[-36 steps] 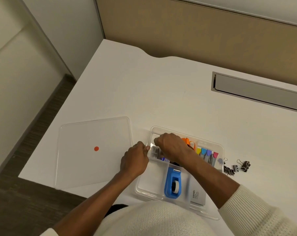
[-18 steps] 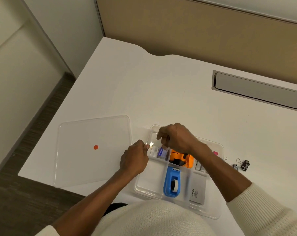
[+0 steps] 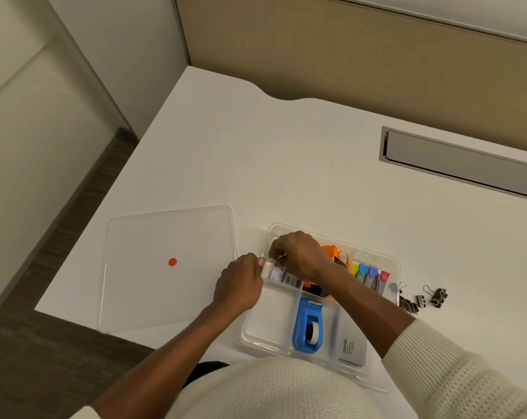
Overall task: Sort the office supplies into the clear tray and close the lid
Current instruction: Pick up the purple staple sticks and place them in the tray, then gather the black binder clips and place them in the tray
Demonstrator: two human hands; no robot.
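Observation:
The clear tray (image 3: 257,334) sits on the white desk near its front edge. Inside lie a blue tape dispenser (image 3: 307,326), a white booklet (image 3: 353,347), orange scissors (image 3: 336,252) and coloured index tabs (image 3: 368,272). My right hand (image 3: 300,254) reaches over the tray's far-left compartment and pinches a small box with a barcode (image 3: 282,275). My left hand (image 3: 239,282) rests at the tray's left rim, its fingertips on the same box's white end. The clear lid (image 3: 168,267) with a red dot lies flat to the left of the tray.
Several black binder clips (image 3: 422,299) lie on the desk just right of the tray. A grey cable hatch (image 3: 462,164) is set into the desk at the far right. The desk's left edge drops to dark floor.
My right hand has come back down into the far-left compartment with the small box, hiding more of the orange scissors. My left hand has stayed at the tray's left rim.

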